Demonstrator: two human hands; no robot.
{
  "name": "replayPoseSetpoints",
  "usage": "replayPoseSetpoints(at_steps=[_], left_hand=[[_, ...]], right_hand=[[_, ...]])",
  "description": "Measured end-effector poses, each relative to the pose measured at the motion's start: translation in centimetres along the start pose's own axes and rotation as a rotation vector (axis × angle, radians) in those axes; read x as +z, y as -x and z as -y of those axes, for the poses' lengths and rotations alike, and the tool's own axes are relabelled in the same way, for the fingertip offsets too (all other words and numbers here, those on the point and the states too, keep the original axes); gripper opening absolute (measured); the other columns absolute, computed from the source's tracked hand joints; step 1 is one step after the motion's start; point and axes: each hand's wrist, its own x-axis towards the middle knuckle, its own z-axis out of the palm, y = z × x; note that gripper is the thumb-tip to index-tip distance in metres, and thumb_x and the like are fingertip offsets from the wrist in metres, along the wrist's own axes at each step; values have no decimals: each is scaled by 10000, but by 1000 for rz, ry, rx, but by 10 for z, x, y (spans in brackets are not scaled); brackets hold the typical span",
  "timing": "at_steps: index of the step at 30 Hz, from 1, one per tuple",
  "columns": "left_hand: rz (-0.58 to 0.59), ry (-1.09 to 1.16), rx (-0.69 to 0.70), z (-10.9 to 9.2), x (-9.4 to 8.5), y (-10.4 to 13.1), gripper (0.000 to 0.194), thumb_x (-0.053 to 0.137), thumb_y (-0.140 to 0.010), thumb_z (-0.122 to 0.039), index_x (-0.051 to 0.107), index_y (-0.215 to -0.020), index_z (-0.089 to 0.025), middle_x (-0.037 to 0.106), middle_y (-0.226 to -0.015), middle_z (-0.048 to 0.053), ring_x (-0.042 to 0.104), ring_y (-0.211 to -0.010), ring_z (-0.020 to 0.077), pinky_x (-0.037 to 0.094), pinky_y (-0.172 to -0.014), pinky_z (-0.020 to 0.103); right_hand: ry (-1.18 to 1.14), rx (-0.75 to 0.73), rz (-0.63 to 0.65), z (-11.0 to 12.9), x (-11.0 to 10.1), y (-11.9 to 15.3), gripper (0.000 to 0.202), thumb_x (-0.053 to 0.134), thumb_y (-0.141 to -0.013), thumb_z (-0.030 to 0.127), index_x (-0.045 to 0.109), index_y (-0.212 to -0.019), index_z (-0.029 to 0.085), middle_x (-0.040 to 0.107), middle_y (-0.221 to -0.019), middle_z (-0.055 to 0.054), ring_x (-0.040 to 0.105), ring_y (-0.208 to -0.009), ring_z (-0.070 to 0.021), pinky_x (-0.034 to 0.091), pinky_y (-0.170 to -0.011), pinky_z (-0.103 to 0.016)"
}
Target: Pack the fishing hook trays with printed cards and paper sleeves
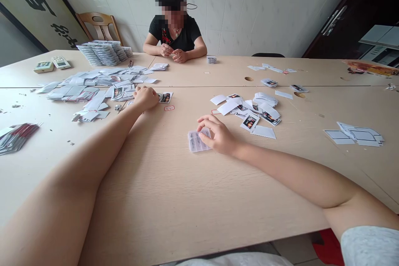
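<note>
Fingers (206, 123) of the right hand (220, 136) curl loosely in the head view, parted over the right side of a small clear box (194, 143) on the table (199, 195); contact is unclear. The left hand (146, 98) is beside a picture card (166, 98), its fingertips hidden, so I cannot tell its grip. Loose cards (249, 121) lie right of the box.
</note>
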Motion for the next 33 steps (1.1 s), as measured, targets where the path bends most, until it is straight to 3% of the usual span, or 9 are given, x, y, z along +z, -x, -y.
replayPoseSetpoints(at_steps=[12,19,24,29,33], left_hand=[[-14,-77,97,7,9,-2,345,389,-873,-362,656,-912,-148,534,-1118,177,377,-1151,377,320,-916,483],[-112,-61,150,-2,-4,11,242,501,-811,-351,676,-865,-193,604,-1090,123,397,-1156,359,323,-944,484],[-156,-32,81,-1,-12,16,271,533,-806,-408,665,-854,-177,644,-1020,135,451,-1115,354,329,-941,503],[-124,9,60,8,-12,15,217,529,-808,-292,684,-922,-190,652,-1046,129,445,-1130,350,333,-922,522],[-89,6,89,9,-8,16,282,519,-782,-209,699,-993,-256,645,-1081,79,432,-1137,320,328,-930,494]], right_hand=[[7,19,4,1,-1,1,58,551,-791,161,558,-840,192,538,-1138,-85,524,-1030,-202,439,-838,-359],[9,6,-6,0,0,1,57,550,-792,164,559,-839,194,542,-1137,-83,522,-1053,-205,429,-872,-369],[14,5,-12,0,0,1,58,551,-788,162,560,-833,197,548,-1125,-85,537,-1043,-205,432,-880,-372],[23,-17,-18,0,1,1,65,547,-788,152,561,-833,196,546,-1121,-91,533,-1079,-196,409,-936,-372],[23,-17,-14,-2,0,2,58,547,-795,158,563,-830,202,543,-1125,-89,521,-1102,-192,392,-970,-378]])
